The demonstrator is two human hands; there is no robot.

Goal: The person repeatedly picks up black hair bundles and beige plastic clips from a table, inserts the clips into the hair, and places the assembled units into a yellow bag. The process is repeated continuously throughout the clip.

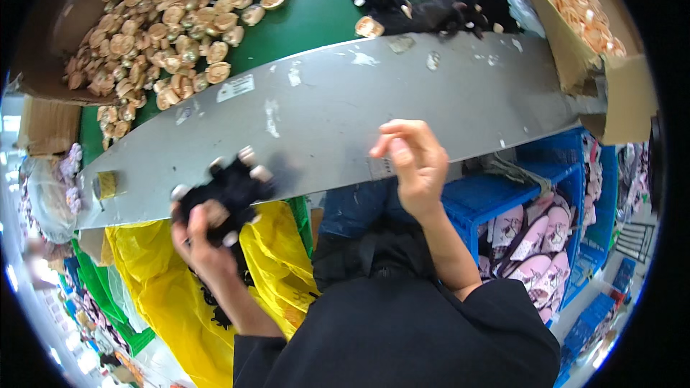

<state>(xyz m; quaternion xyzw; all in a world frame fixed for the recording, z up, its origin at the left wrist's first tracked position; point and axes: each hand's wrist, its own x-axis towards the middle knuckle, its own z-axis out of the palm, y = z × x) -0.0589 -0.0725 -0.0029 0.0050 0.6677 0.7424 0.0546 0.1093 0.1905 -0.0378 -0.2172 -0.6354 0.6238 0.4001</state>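
Note:
My left hand (205, 241) grips a black plush toy (226, 194) with several pale tips, above the near left edge of the grey worktop (338, 93). The toy is blurred by motion, so I cannot tell its exact kind. To the right, my right hand (417, 165) is raised over the worktop's near edge. Its fingers are loosely curled and apart, with nothing visible in them. Below my left hand hangs a yellow bag (280, 259) with black plush pieces showing in its mouth.
Many beige and gold rounded pieces (172, 36) spill from a carton at the far left. More black plush pieces (438, 11) lie at the far side on a green surface (302, 14). A cardboard box (575, 65) holds peach-coloured pieces. Blue crates (503, 187) with pink slippers (539, 244) stand right.

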